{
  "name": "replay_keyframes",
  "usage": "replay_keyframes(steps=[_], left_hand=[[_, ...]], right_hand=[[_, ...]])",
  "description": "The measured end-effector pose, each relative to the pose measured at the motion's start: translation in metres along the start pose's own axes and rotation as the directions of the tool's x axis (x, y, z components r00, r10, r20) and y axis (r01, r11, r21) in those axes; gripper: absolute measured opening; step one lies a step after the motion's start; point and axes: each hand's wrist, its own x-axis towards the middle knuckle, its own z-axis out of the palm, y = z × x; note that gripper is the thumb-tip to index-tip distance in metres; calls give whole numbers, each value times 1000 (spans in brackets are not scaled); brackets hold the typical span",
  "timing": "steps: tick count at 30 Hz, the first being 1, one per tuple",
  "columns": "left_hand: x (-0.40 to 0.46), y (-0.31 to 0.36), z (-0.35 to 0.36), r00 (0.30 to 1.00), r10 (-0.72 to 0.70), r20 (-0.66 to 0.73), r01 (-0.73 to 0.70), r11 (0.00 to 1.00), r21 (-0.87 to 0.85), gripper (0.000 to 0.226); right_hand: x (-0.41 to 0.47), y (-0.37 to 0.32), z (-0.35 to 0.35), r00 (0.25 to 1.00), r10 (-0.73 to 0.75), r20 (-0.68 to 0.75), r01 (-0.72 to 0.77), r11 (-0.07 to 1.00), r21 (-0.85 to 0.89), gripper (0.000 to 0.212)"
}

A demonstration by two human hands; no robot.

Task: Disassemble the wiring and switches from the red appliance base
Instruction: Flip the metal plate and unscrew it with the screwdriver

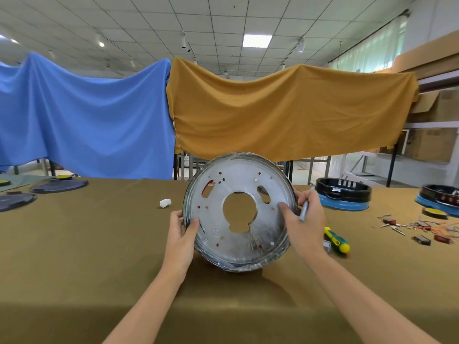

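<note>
The appliance base (239, 212) stands on edge on the tabletop (99, 244), its silver face with the central hole turned toward the person. The left hand (181, 234) grips its left rim. The right hand (305, 219) clasps the right rim while pinching a grey tool (303, 211), so the right is nearer to any fastener there.

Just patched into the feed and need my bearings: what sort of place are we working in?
Probably a workshop or factory floor set up for appliance teardown. A long cloth-covered table holds a pile of removed wires and switches and more appliance bases, with cardboard boxes on shelving at the right.
</note>
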Motion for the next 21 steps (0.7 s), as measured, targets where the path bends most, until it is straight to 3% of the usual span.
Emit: replay_keyframes(steps=[6,11,21], left_hand=[[-3,2,2,994,110,8,-110,992,67,8],[-6,6,3,988,151,30,-153,986,64,14],[-6,5,4,993,114,43,-118,986,118,23]], right_hand=[[14,-26,5,994,-7,-113,-2,997,-77,48],[34,-36,10,991,125,-46,-130,984,-120,48],[35,-31,10,995,103,9,-100,982,-157,43]])
